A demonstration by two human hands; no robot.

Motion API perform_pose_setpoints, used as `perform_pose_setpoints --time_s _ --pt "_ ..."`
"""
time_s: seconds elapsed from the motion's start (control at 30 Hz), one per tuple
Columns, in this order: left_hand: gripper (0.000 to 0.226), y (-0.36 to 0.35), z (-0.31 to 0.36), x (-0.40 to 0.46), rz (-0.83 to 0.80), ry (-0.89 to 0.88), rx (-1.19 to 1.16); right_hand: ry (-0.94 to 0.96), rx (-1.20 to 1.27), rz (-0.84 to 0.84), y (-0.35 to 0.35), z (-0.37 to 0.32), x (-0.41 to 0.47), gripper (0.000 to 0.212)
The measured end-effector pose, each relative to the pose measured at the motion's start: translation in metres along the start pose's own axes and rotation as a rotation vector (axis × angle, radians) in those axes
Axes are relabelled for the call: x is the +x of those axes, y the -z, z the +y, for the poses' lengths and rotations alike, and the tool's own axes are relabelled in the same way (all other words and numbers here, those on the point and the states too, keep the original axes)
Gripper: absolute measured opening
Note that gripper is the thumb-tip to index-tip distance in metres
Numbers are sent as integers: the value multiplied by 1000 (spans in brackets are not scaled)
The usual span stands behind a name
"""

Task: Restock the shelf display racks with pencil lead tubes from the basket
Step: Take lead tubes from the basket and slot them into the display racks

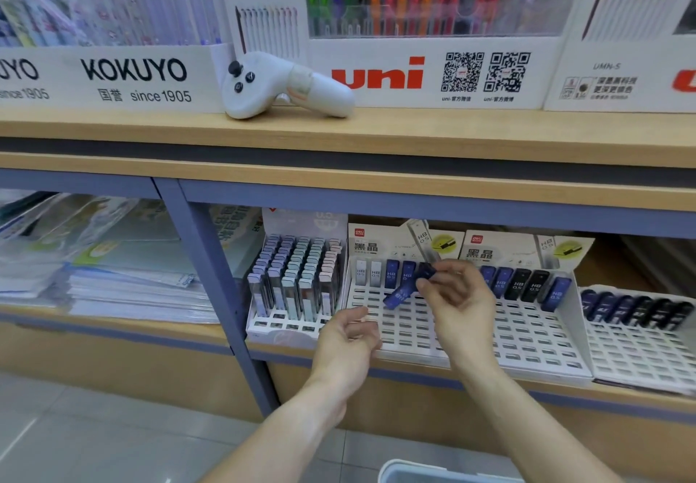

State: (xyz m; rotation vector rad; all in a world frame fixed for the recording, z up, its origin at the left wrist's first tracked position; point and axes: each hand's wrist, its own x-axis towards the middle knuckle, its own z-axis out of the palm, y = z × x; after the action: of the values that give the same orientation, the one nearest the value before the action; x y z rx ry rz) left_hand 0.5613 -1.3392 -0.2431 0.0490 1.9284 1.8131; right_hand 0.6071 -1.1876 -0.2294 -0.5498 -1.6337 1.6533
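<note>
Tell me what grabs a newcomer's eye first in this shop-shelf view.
The right hand pinches a dark blue pencil lead tube over the white slotted display rack on the lower shelf, where another blue tube lies tilted. The left hand hovers empty at the rack's front. Above, a white game-style controller rests on the wooden shelf ledge.

The lower shelf (414,364) carries four white slotted display racks (527,335) side by side, with stacked plastic folders (113,279) at left. The upper shelf (376,132) bears a white controller (278,85) and pen display boxes (433,72).
</note>
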Motion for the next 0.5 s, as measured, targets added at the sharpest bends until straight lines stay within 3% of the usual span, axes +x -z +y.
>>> perform_pose_setpoints --time_s 0.1,0.27,0.4,0.5 --pt "35 -1 2 1 -6 -12 45 47 -82 -5 0 4 15 26" --pt "28 -3 2 5 -7 -14 -30 -57 -39 -3 3 6 18 33" --pt "17 -6 6 8 -42 -14 -213 -318 153 -124 3 11 -15 24" --pt "10 -9 10 6 -58 -39 -245 -318 71 -240 5 20 -34 14"
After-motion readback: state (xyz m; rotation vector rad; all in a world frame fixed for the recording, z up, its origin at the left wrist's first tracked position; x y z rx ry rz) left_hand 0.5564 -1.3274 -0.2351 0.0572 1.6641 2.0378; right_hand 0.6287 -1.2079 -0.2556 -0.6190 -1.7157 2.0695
